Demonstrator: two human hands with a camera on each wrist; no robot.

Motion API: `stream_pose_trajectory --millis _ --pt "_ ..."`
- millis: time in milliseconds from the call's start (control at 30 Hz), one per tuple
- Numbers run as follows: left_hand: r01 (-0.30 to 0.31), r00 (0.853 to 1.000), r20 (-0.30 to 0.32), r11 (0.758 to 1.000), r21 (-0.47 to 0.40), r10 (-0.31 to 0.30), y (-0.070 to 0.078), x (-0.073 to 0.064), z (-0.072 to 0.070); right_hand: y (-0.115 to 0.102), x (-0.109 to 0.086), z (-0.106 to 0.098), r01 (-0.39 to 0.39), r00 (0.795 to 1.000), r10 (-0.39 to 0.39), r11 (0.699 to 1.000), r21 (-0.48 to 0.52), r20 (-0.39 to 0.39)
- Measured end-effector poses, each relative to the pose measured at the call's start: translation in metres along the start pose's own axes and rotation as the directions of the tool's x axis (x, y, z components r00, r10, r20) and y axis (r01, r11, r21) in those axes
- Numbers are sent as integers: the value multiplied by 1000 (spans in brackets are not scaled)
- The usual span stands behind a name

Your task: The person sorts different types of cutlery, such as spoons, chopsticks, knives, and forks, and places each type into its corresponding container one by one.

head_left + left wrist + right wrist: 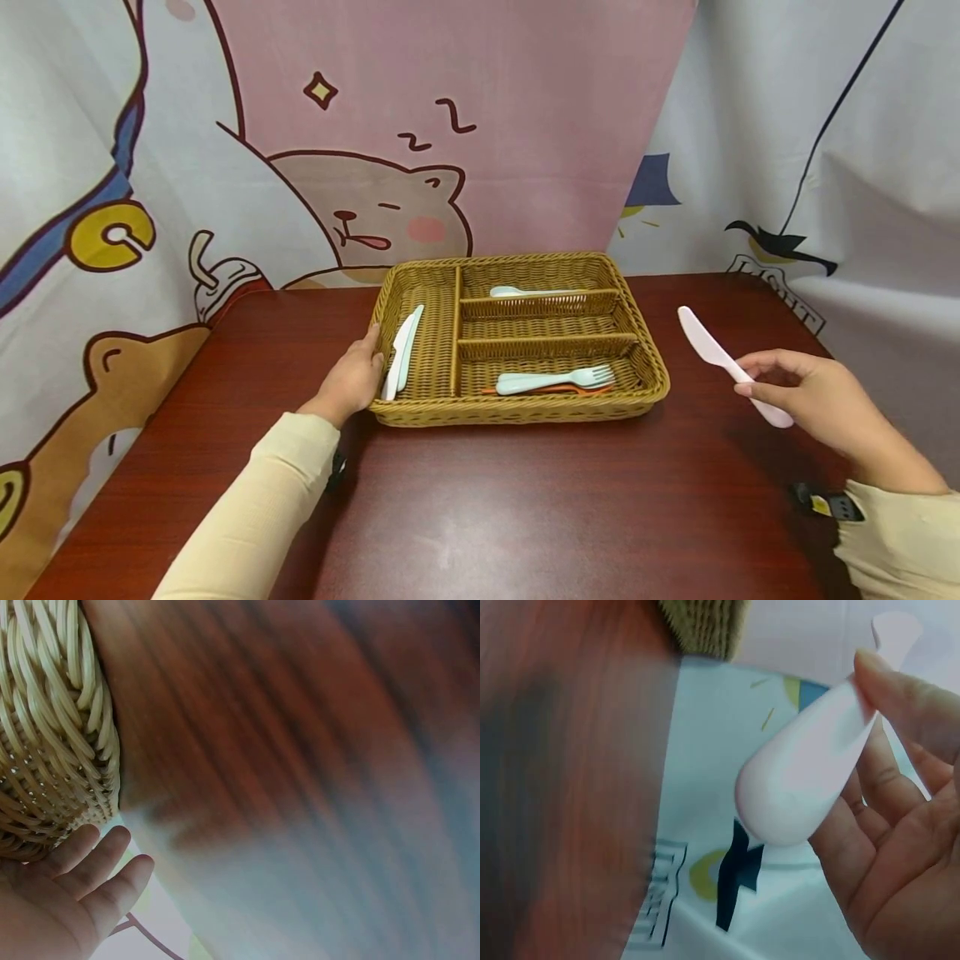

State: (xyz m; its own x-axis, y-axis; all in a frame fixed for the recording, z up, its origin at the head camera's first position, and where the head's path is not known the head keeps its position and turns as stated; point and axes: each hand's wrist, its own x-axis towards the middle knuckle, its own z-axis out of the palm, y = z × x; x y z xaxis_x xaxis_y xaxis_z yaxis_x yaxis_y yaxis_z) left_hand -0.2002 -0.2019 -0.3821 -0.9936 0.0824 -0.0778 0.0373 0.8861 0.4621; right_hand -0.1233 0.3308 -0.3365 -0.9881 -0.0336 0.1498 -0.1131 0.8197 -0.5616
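A pale pink plastic knife [707, 346] is pinched by its handle between the thumb and fingers of my right hand [813, 400], in the air right of the wicker cutlery basket [517, 408]. In the right wrist view the rounded handle end [795, 780] points toward the camera. My left hand [351, 379] touches the basket's left side, its fingers [112, 889] fairly straight against the outer weave. In the basket's left compartment lie a white knife [394, 367] and a pale green knife [410, 350].
The front right compartment holds pale green cutlery with fork tines [596, 377] and an orange piece [562, 388] beneath. A light spoon [510, 292] lies in the back right compartment, partly behind a divider. The dark red table [480, 508] meets a printed cloth [555, 125] behind.
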Motion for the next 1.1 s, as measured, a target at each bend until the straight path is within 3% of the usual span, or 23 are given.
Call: stream_pose_trajectory --millis 433,767,1100 --pt "-7 1000 -5 1000 -3 7 0 0 3 -64 28 24 20 998 -7 983 183 -68" --pt "-1 1000 -2 1000 -4 1 1 0 2 -123 51 46 55 998 -47 930 364 -33" --pt "0 1000 -10 1000 -1 0 1 -1 -1 -160 64 69 42 998 -62 836 547 19"
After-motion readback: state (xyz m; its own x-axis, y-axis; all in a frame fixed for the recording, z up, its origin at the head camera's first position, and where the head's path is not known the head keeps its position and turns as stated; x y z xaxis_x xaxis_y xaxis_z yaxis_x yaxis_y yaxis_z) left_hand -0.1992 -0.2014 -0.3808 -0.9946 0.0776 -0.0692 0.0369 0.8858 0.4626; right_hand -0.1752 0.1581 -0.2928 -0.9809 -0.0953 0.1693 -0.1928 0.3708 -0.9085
